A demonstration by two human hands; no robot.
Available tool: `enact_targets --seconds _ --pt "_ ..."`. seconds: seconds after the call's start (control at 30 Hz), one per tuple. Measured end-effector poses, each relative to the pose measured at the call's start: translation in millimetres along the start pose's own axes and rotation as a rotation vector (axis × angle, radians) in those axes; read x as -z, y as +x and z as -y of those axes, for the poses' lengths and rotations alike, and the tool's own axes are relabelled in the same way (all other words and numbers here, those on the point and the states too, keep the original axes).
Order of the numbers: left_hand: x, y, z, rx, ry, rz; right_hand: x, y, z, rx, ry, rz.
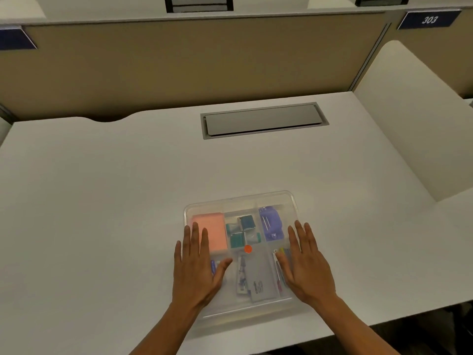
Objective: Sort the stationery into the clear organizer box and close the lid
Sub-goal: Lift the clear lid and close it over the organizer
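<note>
Evidently the lid [240,201] is already on the clear organizer box [239,313] at the desk's [102,201] near edge, and the left hand [195,267] and right hand [305,265] lie flat on it, fingers straight and spread, one per side, probably to press it shut evenly. Through it I count one pink pad [212,233], one purple stapler [271,224], one grey card [261,275], one orange dot [248,249] and roughly four teal packets [246,222]; the pens under the hands can't be counted
</note>
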State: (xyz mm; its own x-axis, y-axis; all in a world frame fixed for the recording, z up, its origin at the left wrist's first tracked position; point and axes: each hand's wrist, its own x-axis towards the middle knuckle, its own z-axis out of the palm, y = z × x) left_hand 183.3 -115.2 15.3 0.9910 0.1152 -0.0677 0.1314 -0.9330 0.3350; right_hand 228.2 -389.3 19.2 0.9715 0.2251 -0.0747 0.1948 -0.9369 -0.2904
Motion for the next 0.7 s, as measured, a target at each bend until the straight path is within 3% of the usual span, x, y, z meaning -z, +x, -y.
enact_targets --seconds 0.47,0.7 --pt "2.3 10.3 -2.6 -0.012 0.042 0.045 -3.9 10.2 -1.4 -0.028 -0.063 0.060" --pt "23.6 49.2 -3.3 -0.006 0.172 0.044 23.0 29.6 3.6 0.024 -0.121 0.079"
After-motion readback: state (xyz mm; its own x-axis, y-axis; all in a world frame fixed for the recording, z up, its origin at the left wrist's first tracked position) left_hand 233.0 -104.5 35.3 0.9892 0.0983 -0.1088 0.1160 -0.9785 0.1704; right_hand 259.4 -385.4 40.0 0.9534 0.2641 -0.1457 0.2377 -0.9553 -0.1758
